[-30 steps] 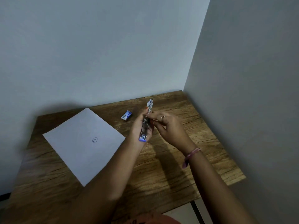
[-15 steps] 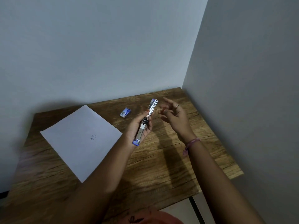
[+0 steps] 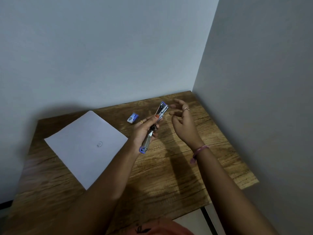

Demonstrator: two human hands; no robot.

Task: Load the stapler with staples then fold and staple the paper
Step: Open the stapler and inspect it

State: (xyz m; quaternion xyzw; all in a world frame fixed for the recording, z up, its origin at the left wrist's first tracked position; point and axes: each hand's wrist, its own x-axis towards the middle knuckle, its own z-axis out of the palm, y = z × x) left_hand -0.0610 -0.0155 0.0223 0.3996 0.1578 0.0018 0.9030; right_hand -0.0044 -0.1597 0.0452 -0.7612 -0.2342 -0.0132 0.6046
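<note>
Holding a slim silver-and-blue metal stapler (image 3: pixel 153 128) above the brown wood-grain table (image 3: pixel 177 167), the left hand (image 3: pixel 144 131) is wrapping its fingers around the tool's middle, with the thumb pressing on the upper half. The stapler is lying swung open in a long line (its blue-tipped near end is pointing toward the person, its far end is angling up and away toward the corner of the walls). Just beside that far end, the right hand (image 3: pixel 183 123) is hovering with its fingers loosely spread and curled, gripping nothing and not touching the stapler; a thin ring is sitting on one finger and a pink thread bracelet (image 3: pixel 199 150) is circling the wrist. A small blue-and-white staple box (image 3: pixel 133 117) is resting on the table near the back wall, just left of the raised stapler. A white sheet of paper (image 3: pixel 84 146) with a small circled mark is lying flat and unfolded on the left part of the table, well apart from both hands.
</note>
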